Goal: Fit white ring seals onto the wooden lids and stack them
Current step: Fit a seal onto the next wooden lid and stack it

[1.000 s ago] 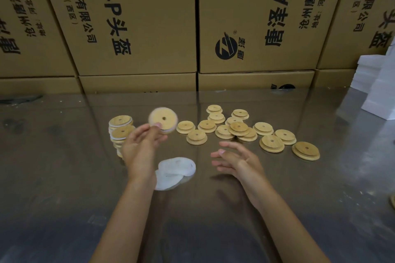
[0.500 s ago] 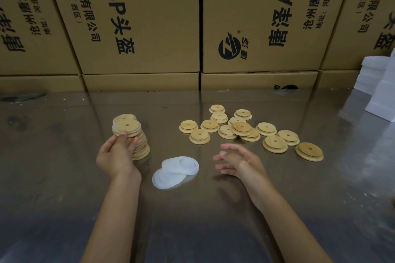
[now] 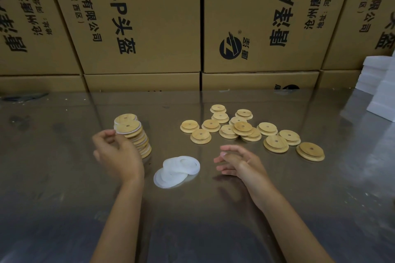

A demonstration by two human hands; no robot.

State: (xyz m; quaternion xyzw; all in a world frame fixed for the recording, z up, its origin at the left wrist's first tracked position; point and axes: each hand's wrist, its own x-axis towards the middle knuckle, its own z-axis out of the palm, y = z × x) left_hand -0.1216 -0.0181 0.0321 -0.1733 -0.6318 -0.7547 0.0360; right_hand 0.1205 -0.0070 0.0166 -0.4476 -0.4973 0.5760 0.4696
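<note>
A leaning stack of wooden lids (image 3: 139, 141) with white seals stands at the left of the metal table (image 3: 64, 188). Its top lid (image 3: 128, 127) lies flat, with a second short stack just behind it. My left hand (image 3: 117, 156) is beside the stack's left edge, fingers loosely curled and holding nothing. A small pile of white ring seals (image 3: 177, 171) lies between my hands. My right hand (image 3: 239, 162) hovers low to the right of the seals, relaxed and empty. Several loose wooden lids (image 3: 241, 128) are scattered behind it.
Large printed cardboard boxes (image 3: 139, 17) form a wall along the table's far edge. White foam blocks (image 3: 382, 92) are piled at the far right. One lid (image 3: 310, 151) lies farthest right of the scatter.
My left hand carried a sealed lid from mid-air to the left stack, set it on top and has drawn slightly back. The right hand stayed almost still.
</note>
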